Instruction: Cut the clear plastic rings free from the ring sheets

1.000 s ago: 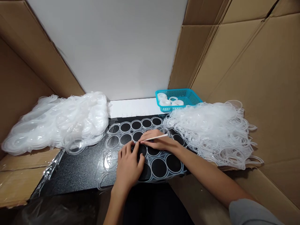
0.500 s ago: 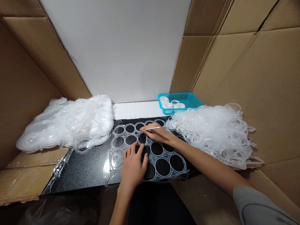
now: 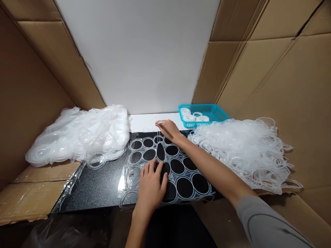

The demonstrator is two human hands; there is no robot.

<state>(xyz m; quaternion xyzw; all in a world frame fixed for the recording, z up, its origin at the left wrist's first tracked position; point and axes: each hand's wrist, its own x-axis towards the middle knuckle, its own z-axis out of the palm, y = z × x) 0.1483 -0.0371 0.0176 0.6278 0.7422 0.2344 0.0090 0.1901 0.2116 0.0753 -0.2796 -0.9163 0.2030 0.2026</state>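
On the dark speckled tabletop lies a translucent sheet (image 3: 181, 172) moulded with rows of joined rings, black showing through the holes. My left hand (image 3: 152, 184) rests flat on its near part, fingers spread. Above the far rows, my right hand (image 3: 169, 130) is closed in a pinch. From its fingertips a clear ring (image 3: 159, 136), drawn out into two thin strands, stretches down to the sheet, and the hole below it is pulled narrow. A slim white stick (image 3: 160, 123) shows end-on at the same fingers, mostly hidden.
Left of the sheet is a pile of translucent ring sheets (image 3: 85, 134); a looser heap of clear ring webbing (image 3: 243, 148) lies on the right. Behind stands a turquoise basket (image 3: 218, 112) with white ring stacks (image 3: 188, 117). Cardboard walls (image 3: 269, 86) flank the table (image 3: 95, 186).
My right hand has risen away from the sheet, pulling a ring upward into stretched strands. The white stick has turned from lying sideways to nearly end-on. My left hand stays on the sheet.
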